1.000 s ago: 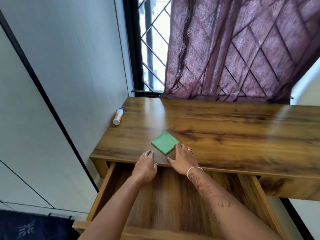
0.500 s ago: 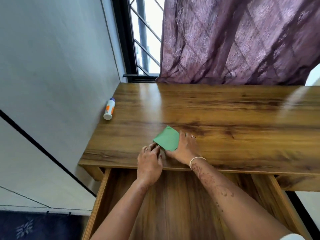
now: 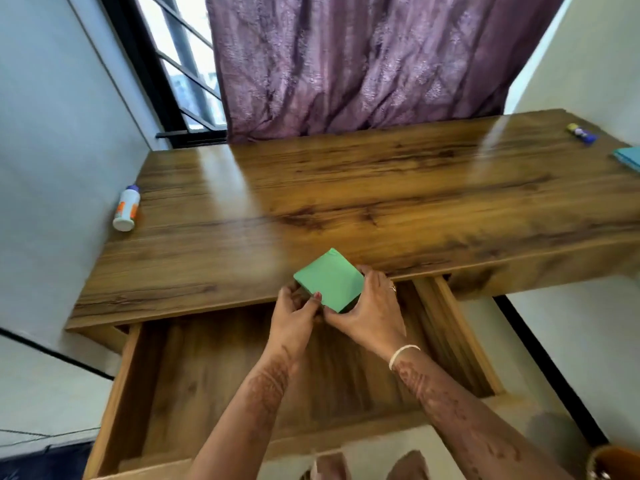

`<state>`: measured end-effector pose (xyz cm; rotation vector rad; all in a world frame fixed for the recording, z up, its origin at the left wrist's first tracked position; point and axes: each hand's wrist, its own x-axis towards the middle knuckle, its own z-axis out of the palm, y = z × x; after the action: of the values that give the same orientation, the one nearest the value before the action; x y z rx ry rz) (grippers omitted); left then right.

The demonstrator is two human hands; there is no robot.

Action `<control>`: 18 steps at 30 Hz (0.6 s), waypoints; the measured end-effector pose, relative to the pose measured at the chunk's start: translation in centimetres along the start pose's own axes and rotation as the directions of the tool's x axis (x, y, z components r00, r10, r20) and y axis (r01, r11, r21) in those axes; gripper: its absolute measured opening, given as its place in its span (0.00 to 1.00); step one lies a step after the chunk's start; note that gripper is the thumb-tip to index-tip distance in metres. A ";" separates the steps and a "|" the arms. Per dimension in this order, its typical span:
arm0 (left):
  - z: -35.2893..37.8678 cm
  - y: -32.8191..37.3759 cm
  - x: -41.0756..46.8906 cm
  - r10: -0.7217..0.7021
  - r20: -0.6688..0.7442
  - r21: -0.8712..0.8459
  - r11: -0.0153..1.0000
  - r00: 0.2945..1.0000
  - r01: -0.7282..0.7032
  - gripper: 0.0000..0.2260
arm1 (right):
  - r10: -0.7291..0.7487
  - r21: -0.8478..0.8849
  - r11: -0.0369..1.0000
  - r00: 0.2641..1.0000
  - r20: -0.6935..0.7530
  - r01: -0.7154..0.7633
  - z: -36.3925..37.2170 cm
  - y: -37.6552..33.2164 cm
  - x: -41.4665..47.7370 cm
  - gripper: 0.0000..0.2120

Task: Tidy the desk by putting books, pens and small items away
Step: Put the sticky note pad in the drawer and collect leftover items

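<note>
A green square pad (image 3: 330, 277) is lifted off the wooden desk (image 3: 346, 209), tilted, right at the desk's front edge above the open drawer (image 3: 214, 382). My left hand (image 3: 294, 317) grips its near left corner, thumb on top. My right hand (image 3: 369, 308) holds its right and lower edge with curled fingers. The drawer is pulled out and I see nothing inside it.
A white bottle with an orange label (image 3: 126, 208) lies at the desk's left edge by the wall. At the far right lie a small blue and yellow stick (image 3: 581, 134) and a teal book (image 3: 628, 157). A purple curtain (image 3: 363, 60) hangs behind the desk.
Both hands closed on the green pad and raised it from the desk surface toward the front edge, over the drawer. The camera view swung to the right.
</note>
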<state>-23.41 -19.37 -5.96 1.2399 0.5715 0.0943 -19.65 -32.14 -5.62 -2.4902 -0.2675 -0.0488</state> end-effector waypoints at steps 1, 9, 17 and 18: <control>1.1 -0.8 -0.7 -0.013 0.001 0.016 1.000 1.000 0.013 0.12 | 0.005 -0.011 1.000 1.000 -0.001 -0.005 -0.5 1.3 -0.9 0.46; 7.5 -7.2 -5.2 -0.145 -0.051 0.126 0.981 0.988 0.150 0.23 | -0.025 -0.077 0.997 0.998 0.064 0.030 -5.8 11.6 -5.1 0.31; 10.9 -11.1 -5.7 -0.139 -0.061 0.653 0.743 0.988 0.145 0.20 | -0.018 -0.108 0.994 1.000 0.000 0.018 -7.6 19.3 -7.5 0.19; 11.2 -11.4 -5.6 -0.130 -0.062 0.691 0.710 0.990 0.137 0.19 | -0.001 -0.061 0.998 1.000 0.007 0.001 -7.5 19.7 -7.7 0.19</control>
<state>-25.70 -35.03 -12.00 1.9314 0.7361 -0.2704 -22.99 -53.44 -11.90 -2.5510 -0.2745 -0.0489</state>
